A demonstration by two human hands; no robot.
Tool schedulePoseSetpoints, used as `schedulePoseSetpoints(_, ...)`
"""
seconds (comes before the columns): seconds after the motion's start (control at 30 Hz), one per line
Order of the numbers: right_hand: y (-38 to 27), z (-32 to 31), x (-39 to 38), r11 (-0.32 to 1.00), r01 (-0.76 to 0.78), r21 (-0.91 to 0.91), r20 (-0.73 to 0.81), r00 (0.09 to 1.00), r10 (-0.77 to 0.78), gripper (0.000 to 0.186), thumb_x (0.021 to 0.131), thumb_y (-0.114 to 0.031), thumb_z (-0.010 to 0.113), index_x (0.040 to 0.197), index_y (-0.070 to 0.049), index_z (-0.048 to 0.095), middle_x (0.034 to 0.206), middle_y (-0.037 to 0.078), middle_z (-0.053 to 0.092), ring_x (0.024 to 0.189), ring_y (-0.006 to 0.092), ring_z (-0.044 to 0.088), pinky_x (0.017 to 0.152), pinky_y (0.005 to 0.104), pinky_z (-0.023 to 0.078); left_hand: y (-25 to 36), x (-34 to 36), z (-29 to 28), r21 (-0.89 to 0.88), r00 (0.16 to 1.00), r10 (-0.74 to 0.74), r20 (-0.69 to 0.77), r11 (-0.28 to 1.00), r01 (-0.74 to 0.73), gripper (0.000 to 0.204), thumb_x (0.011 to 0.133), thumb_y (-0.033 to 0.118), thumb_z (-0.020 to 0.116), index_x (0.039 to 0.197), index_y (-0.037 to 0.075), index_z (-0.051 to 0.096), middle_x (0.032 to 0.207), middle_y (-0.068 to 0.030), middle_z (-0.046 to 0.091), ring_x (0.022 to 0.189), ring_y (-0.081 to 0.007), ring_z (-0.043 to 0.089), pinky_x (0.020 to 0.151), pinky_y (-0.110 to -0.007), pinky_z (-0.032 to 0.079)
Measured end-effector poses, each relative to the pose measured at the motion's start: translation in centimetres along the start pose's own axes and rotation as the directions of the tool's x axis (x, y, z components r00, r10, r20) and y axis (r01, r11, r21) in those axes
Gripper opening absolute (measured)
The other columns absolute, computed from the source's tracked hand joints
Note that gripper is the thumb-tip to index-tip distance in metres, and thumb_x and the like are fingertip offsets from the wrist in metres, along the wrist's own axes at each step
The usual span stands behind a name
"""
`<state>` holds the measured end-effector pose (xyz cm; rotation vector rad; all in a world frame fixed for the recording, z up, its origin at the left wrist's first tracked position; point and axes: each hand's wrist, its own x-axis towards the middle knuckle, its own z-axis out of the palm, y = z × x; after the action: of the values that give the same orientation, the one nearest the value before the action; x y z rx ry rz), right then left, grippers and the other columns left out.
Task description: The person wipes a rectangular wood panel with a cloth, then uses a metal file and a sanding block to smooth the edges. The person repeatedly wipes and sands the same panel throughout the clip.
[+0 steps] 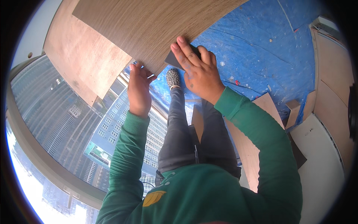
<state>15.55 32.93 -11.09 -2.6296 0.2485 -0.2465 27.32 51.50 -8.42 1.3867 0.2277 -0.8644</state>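
Note:
A brown wood-grain board (pixel 149 26) reaches across the top of the head view, its near corner pointing toward me. My left hand (pixel 139 91) is at that corner, fingers and thumb closed about its edge; part of the grip is hidden. My right hand (pixel 203 72) grips a flat dark grey block (pixel 172 61), perhaps a sanding block, beside the board's right edge. Two of its fingers stretch forward over the block, toward the board. The block's face against the board is partly hidden by my hand.
A paler plywood sheet (pixel 85 56) lies under the board at left, beside a window (pixel 48 112) with buildings outside. Blue sheeting (pixel 253 48) with scraps covers the floor. Plywood offcuts (pixel 248 149) lie to my right; panels (pixel 333 97) stand farther right.

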Motion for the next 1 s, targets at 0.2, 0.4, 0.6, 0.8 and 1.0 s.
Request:
schedulePoseSetpoints(0.2, 10.8, -6.0, 6.2, 0.946, -0.224, -0.235, -0.186, 0.965, 0.182, 0.097, 0.079, 0.0, 0.064, 0.167, -0.02, 0.029, 0.175, 0.002, 0.027, 0.118, 0.0349, 0.048, 0.1, 0.0465, 0.043, 0.1, 0.8, 1.9, -0.035, 0.998, -0.016, 0.055, 0.999, 0.018, 0.068, 0.114, 0.051, 0.033, 0.155, -0.002, 0.041, 0.147, -0.0154, 0.058, 0.13, -0.0264, 0.06, 0.111, -0.044, 0.045)
schedulePoseSetpoints(0.4, 9.2, -3.0, 3.9, 0.986, -0.159, -0.044, -0.32, 0.937, 0.137, 0.095, 0.079, 0.001, 0.064, 0.166, -0.018, 0.031, 0.174, 0.009, 0.026, 0.123, 0.0393, 0.048, 0.108, 0.051, 0.042, -0.4, 1.6, 5.0, -0.131, 0.989, -0.035, 0.147, 0.99, 0.055, 0.068, 0.114, 0.052, 0.033, 0.151, -0.004, 0.045, 0.139, -0.0162, 0.064, 0.128, -0.0259, 0.061, 0.11, -0.041, 0.044)
schedulePoseSetpoints(0.6, 0.7, 3.0, -2.0, 0.988, 0.152, 0.002, -0.24, 0.959, -0.148, 0.082, 0.082, 0.001, 0.068, 0.159, -0.015, 0.045, 0.173, 0.011, 0.027, 0.13, 0.0425, 0.047, 0.111, 0.0528, 0.043, 0.4, 2.3, 4.7, -0.213, 0.987, -0.066, 0.147, 0.972, 0.097, 0.053, 0.113, 0.046, 0.042, 0.13, -0.001, 0.059, 0.122, -0.0136, 0.071, 0.108, -0.0233, 0.063, 0.096, -0.04, 0.045)
schedulePoseSetpoints(0.8, 3.2, 0.9, 1.8, 0.991, -0.128, -0.045, -0.343, 0.934, 0.105, 0.087, 0.083, 0.004, 0.065, 0.163, -0.009, 0.035, 0.172, 0.021, 0.024, 0.133, 0.0451, 0.045, 0.113, 0.0549, 0.041, -0.7, 3.0, 4.6, -0.211, 0.983, -0.007, 0.186, 0.976, 0.047, 0.05, 0.113, 0.041, 0.045, 0.124, -0.004, 0.061, 0.117, -0.015, 0.072, 0.107, -0.023, 0.065, 0.098, -0.039, 0.046)
schedulePoseSetpoints(1.0, 1.5, 1.6, -0.5, 0.996, -0.05, -0.074, -0.245, 0.969, 0.03, 0.087, 0.082, 0.003, 0.065, 0.163, -0.009, 0.037, 0.172, 0.02, 0.025, 0.133, 0.0475, 0.044, 0.115, 0.0532, 0.038, -1.1, 3.1, 4.1, -0.225, 0.984, -0.035, 0.173, 0.972, 0.074, 0.046, 0.113, 0.04, 0.047, 0.12, -0.003, 0.062, 0.115, -0.0125, 0.07, 0.106, -0.0216, 0.064, 0.103, -0.039, 0.047)
